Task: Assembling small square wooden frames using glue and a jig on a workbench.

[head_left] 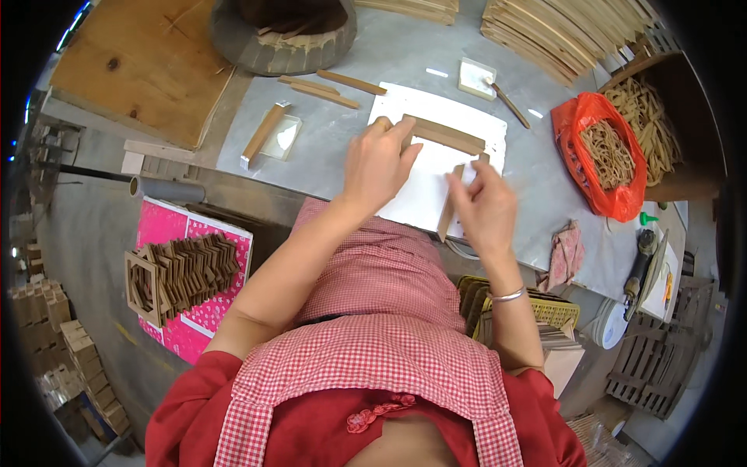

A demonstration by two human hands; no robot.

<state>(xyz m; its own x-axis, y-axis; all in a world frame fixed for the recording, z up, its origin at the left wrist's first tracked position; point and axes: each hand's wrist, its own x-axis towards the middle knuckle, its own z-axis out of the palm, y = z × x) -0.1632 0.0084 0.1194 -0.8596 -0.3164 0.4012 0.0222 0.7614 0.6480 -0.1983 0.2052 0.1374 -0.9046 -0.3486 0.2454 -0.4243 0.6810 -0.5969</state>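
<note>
A long brown wooden strip lies slanted across a white board on the table before me. My left hand has its fingertips closed on the left end of this strip, the thumb against its near side. In my right hand, slightly blurred, a second wooden strip is pinched, pointing down toward the table's near edge. Its upper end comes close to the right end of the long strip; whether the two touch I cannot tell.
Loose strips and a strip with light-coloured ends lie at the left. A brush rests on a small white dish. At the right stands a red plastic bag of rubber bands. Wooden frames stand on a pink surface.
</note>
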